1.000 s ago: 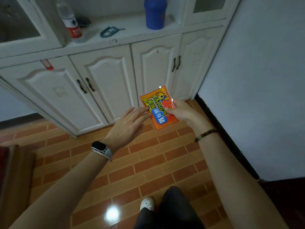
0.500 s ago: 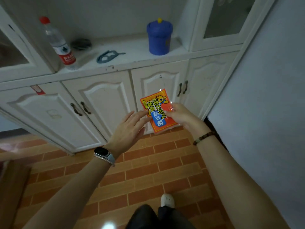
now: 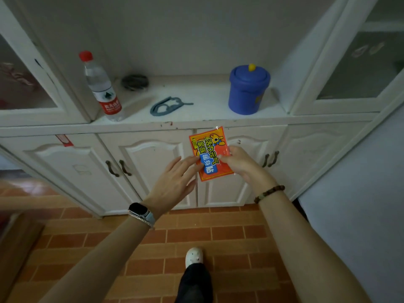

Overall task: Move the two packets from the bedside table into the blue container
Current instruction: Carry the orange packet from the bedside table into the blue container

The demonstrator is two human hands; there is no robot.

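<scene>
Closer now, lidded blue container (image 3: 248, 91); right hand (image 3: 241, 164) grips packet (image 3: 209, 153).

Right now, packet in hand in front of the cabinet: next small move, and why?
Probably lift the left hand to the yellow knob and take the lid off the blue container. The lid looks closed, the right hand pinches the packet, and the left only brushes its edge.

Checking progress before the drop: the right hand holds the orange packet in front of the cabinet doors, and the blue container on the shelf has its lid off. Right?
Not quite. In the head view the blue container has its lid on, yellow knob up. The right hand does hold the orange packet before the cabinet doors.
</scene>
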